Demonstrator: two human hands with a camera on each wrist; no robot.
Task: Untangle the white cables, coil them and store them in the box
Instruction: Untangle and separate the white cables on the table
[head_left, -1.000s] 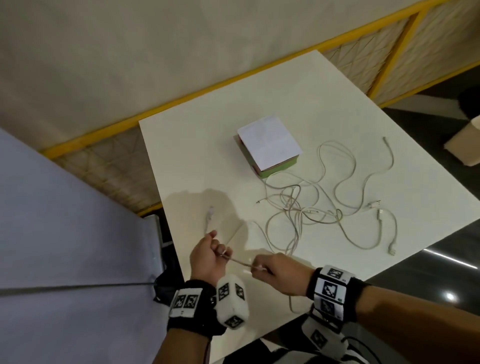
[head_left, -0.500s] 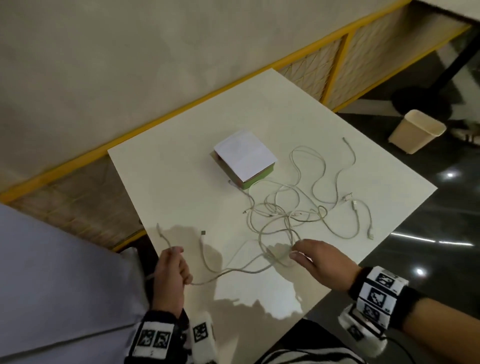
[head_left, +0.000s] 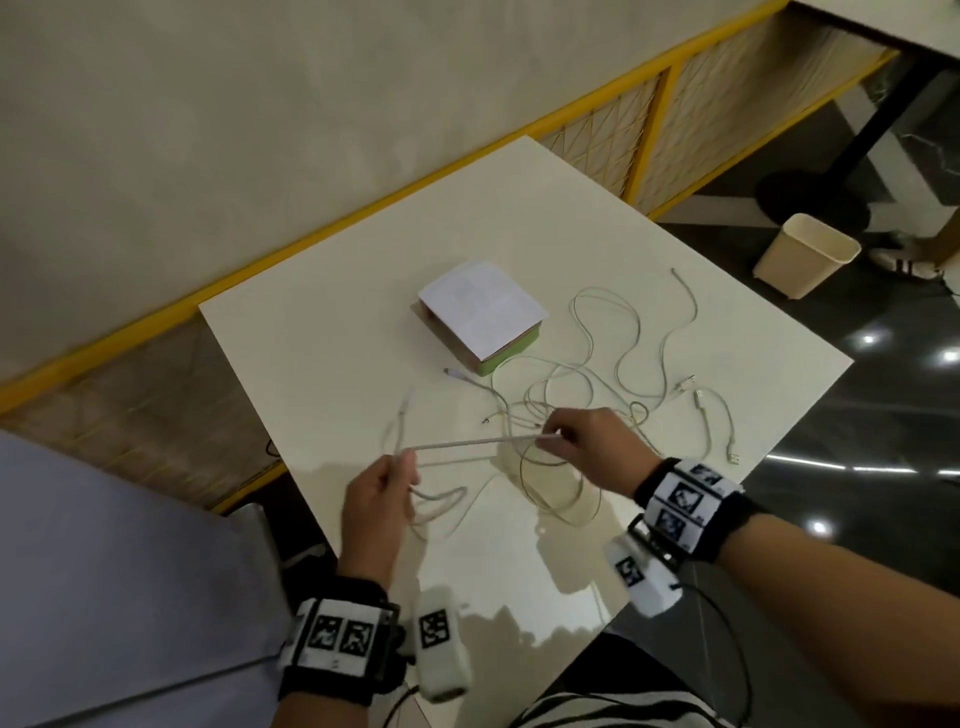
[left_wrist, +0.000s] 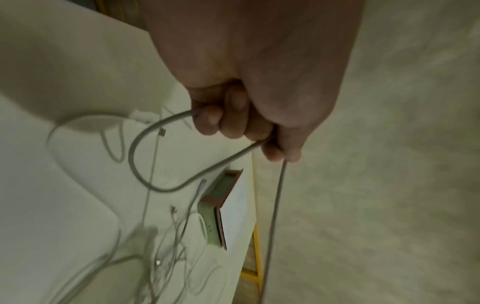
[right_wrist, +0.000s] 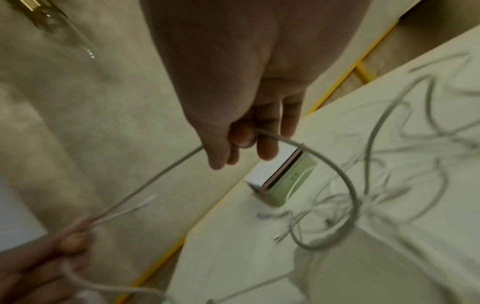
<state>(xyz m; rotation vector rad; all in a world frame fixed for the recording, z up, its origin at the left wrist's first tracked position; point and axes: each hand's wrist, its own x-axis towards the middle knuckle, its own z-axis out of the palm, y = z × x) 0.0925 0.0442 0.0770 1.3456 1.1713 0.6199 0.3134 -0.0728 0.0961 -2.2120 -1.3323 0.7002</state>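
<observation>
Several white cables (head_left: 587, 384) lie tangled on the white table (head_left: 332, 353), right of a green box (head_left: 511, 358) with a white lid (head_left: 483, 306). My left hand (head_left: 382, 493) grips one white cable (head_left: 467, 442), which runs taut to my right hand (head_left: 576, 441). In the left wrist view my left hand (left_wrist: 241, 125) has its fingers curled round the cable's loop (left_wrist: 140, 164). My right hand (right_wrist: 246, 142) pinches the same cable (right_wrist: 155, 179) in the right wrist view. The held cable's slack (head_left: 441, 499) hangs between my hands onto the table.
A beige waste bin (head_left: 802, 254) stands on the dark floor right of the table, near a black table base (head_left: 810, 202). A yellow-framed mesh barrier (head_left: 670, 104) runs behind the table along the wall.
My hands went apart half a second ago, the right reaching into the tangle. Now the right hand pinches the cable and it is stretched straight between both hands above the table.
</observation>
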